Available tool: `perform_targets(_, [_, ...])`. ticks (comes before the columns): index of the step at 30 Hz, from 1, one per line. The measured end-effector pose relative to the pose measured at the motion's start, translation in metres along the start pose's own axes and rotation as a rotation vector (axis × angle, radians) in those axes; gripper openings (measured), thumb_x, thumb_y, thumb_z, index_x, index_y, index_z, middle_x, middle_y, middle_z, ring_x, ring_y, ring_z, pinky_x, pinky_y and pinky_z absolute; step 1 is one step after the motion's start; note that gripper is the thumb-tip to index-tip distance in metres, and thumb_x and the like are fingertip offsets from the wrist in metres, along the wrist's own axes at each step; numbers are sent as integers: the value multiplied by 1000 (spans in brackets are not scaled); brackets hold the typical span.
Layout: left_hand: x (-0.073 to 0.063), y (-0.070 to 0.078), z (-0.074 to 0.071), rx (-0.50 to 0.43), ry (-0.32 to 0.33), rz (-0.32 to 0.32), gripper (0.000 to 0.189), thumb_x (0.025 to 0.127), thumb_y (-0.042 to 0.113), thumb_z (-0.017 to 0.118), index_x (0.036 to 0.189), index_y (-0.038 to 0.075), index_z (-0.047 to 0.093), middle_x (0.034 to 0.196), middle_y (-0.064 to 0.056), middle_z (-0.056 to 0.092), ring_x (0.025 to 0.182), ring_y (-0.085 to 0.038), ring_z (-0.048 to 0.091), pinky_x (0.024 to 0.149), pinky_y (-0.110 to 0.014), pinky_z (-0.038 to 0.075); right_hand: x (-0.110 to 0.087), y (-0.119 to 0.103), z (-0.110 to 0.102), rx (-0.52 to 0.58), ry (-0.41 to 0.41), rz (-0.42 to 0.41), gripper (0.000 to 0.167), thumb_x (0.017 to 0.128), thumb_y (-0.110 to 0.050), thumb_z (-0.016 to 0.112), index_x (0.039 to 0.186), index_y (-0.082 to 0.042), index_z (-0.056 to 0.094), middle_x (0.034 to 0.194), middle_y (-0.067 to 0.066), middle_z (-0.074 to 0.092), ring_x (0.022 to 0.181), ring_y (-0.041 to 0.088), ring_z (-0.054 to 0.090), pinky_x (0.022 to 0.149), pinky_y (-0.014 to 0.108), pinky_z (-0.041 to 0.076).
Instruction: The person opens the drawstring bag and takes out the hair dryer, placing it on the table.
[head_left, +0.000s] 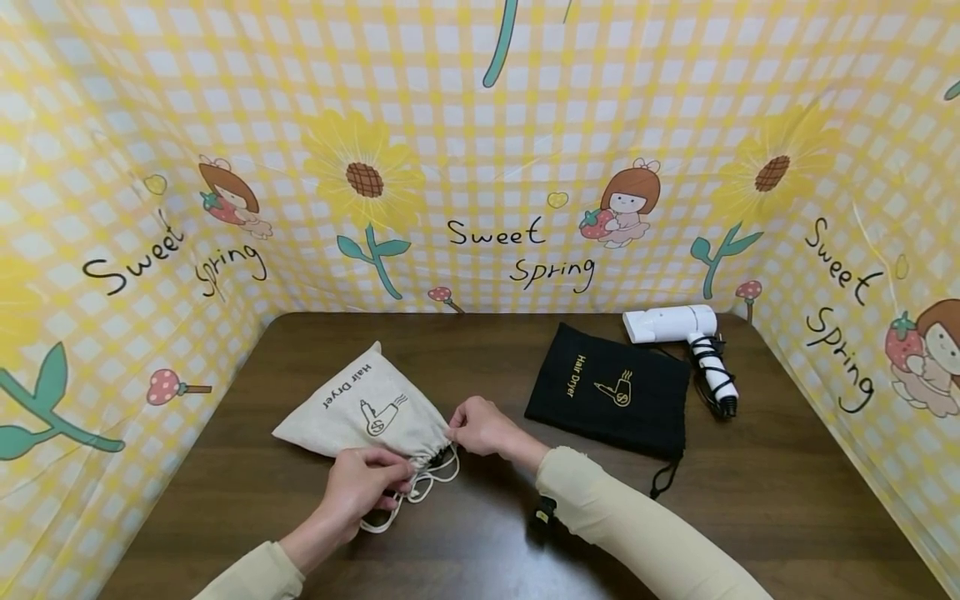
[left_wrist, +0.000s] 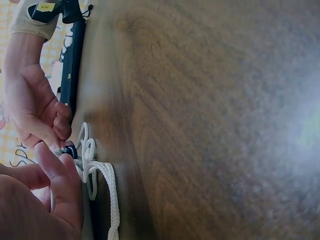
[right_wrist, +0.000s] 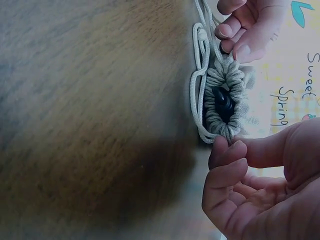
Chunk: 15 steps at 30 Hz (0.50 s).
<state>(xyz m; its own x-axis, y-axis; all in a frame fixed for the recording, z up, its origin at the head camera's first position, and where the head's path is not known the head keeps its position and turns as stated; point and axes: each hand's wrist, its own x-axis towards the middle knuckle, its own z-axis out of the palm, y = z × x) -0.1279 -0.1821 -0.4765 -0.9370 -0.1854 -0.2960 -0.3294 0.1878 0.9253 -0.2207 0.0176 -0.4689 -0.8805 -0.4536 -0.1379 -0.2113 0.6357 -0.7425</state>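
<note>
A beige drawstring bag [head_left: 341, 421] printed "Hair Dryer" lies on the table, its gathered mouth toward me. My left hand [head_left: 358, 490] pinches one side of that mouth. At the opposite side, my right hand [head_left: 486, 429] pinches the ruffled edge between thumb and fingers. Between them, in the right wrist view, the mouth stands partly open, with a black object [right_wrist: 224, 104] showing inside; the rest of it is hidden in the bag. White drawstrings [left_wrist: 113, 202] hang in loops from the mouth onto the tabletop.
A black drawstring bag [head_left: 600, 392], also printed "Hair Dryer", lies flat on the right of the brown table [head_left: 465, 550]. Behind it rests a white hair dryer [head_left: 667, 323] with its black cord wound round the handle. Patterned cloth walls [head_left: 480, 150] enclose the table's back and sides.
</note>
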Motion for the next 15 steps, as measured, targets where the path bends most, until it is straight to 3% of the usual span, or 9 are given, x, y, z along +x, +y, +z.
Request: perform_targets(15, [-3, 0, 0, 10, 9, 20, 6, 85, -3, 82, 86, -5, 77, 76, -15, 74, 64, -21, 73, 49, -31, 56, -1, 4, -1, 20, -11, 6, 20, 97, -10, 73, 78, -4, 76, 61, -5, 59, 56, 9, 52, 56, 23, 42])
